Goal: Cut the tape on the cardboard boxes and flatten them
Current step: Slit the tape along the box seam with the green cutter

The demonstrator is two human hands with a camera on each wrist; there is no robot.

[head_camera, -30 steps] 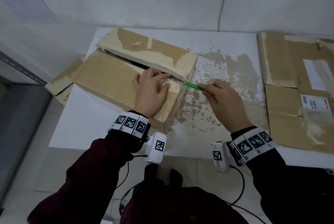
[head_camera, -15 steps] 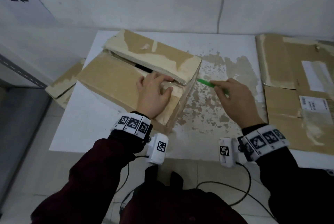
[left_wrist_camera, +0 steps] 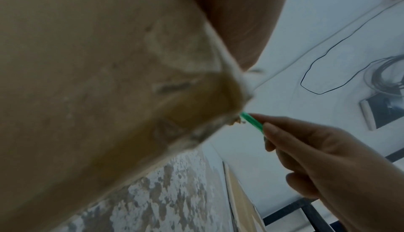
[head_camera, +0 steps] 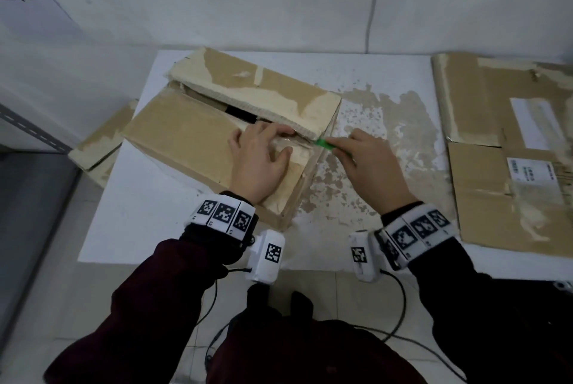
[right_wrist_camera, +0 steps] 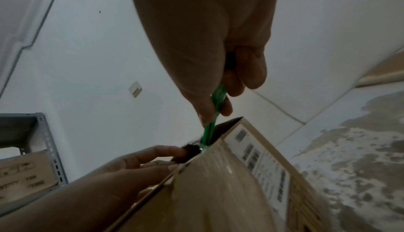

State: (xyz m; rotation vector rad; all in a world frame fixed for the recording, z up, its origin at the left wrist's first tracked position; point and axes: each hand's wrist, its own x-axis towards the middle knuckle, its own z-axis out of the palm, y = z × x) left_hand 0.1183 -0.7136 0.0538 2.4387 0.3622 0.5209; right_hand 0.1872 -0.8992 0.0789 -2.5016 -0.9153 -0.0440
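A taped cardboard box (head_camera: 186,132) lies on the white table (head_camera: 139,228), its two top flaps parted along a dark gap. My left hand (head_camera: 279,141) presses flat on the near flap, fingertips at the gap near the box's right end. My right hand (head_camera: 344,147) pinches a green cutter (head_camera: 324,144) whose tip touches the right end of the seam. In the right wrist view the green cutter (right_wrist_camera: 215,107) enters the slit at the box's corner (right_wrist_camera: 218,192), beside my left fingers (right_wrist_camera: 170,151). In the left wrist view the green cutter (left_wrist_camera: 251,120) meets the frayed box corner (left_wrist_camera: 229,97).
Flattened cardboard (head_camera: 496,147) covers the table's right side. Another cardboard piece (head_camera: 99,141) lies off the table's left edge. Peeled brown patches (head_camera: 372,123) mark the tabletop right of the box. A grey metal shelf (right_wrist_camera: 48,140) stands at the left, walls close behind.
My right hand drew a little to the right with the cutter, then came back to the right end of the seam. My left hand has stayed on the near flap.
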